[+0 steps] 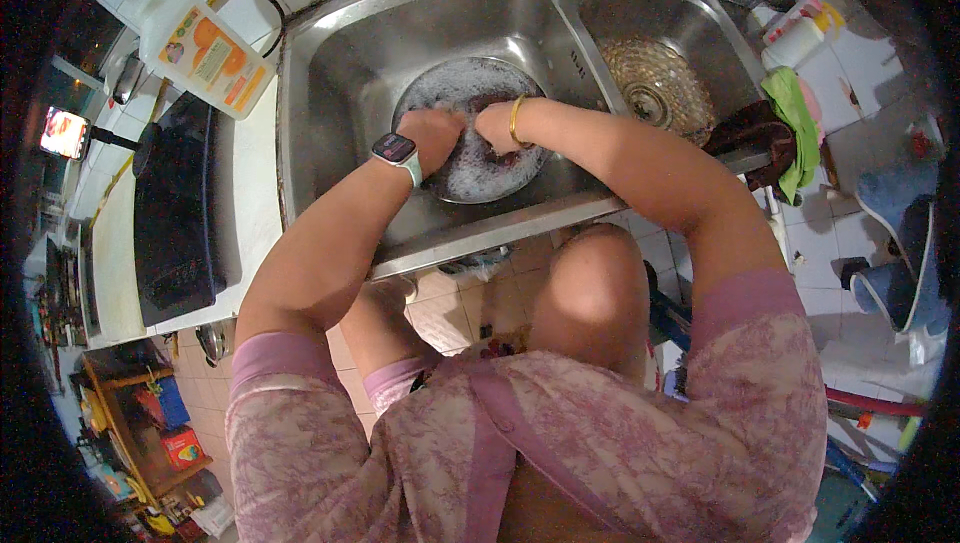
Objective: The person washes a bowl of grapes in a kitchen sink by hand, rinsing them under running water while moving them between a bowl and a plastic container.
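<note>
A round metal basin [517, 187] of soapy water stands in the large left bowl of a stainless steel sink [345, 78]. White suds [465, 78] cover much of the water. My right hand [499, 127], below a gold bangle [516, 119], is curled into a fist at the basin's middle. Dark reddish wet cloth [504, 159] shows on both sides of that fist. Close beside it, my left hand [431, 136] reaches into the suds, with a smartwatch [394, 148] at its wrist. Foam hides the left fingertips, so its grip is unclear.
The smaller right bowl holds a ribbed, translucent round dish or tray [637, 63]. Dark cloth [750, 134] and a green cloth [795, 130] hang over the sink's right edge. At left stand a large plastic bottle [214, 55], a black glass cooktop [176, 220] and a lit phone [65, 133].
</note>
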Demonstrator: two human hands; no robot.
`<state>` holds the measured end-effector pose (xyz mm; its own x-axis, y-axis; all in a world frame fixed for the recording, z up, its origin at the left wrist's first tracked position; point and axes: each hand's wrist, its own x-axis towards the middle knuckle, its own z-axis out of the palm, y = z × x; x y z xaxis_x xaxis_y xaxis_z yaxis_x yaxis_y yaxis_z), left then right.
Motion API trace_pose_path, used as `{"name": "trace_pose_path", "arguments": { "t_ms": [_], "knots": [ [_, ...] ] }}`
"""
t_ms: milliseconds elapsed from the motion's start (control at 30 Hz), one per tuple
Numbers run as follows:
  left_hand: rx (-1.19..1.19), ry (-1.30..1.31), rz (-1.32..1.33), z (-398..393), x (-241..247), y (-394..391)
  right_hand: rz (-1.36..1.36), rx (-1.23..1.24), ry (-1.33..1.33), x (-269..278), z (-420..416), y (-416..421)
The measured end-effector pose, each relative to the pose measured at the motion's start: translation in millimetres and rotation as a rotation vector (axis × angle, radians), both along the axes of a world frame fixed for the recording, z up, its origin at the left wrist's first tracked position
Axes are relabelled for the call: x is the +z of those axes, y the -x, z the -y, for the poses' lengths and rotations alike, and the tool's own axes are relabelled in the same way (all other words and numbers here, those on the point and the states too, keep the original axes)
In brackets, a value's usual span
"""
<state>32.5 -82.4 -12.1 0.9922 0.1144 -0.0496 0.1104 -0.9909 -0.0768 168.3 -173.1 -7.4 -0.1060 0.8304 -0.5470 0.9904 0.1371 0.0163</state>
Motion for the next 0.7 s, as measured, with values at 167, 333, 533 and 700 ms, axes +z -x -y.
{"name": "trace_pose_path", "arguments": {
  "t_ms": [167, 333, 533, 700],
  "knots": [
    [0.053, 0.116, -0.082, -4.3, 7.6, 4.9, 0.007, -0.247, -0.113, 14.4, -3.1, 0.9],
    [0.105, 0.193, -0.163, -8.8, 14.2, -4.2, 0.078, -0.098, 0.009, -5.2, -7.2, -22.6],
    [0.051, 0.365, -0.261, -15.4, 25.1, -4.2, -0.192, -0.15, -0.111, 1.4, -12.6, -21.6],
    [-0.056, 0.487, -0.215, -15.1, -8.8, -4.7, -0.067, -0.108, -0.065, -7.0, -13.7, -24.1]
  ]
}}
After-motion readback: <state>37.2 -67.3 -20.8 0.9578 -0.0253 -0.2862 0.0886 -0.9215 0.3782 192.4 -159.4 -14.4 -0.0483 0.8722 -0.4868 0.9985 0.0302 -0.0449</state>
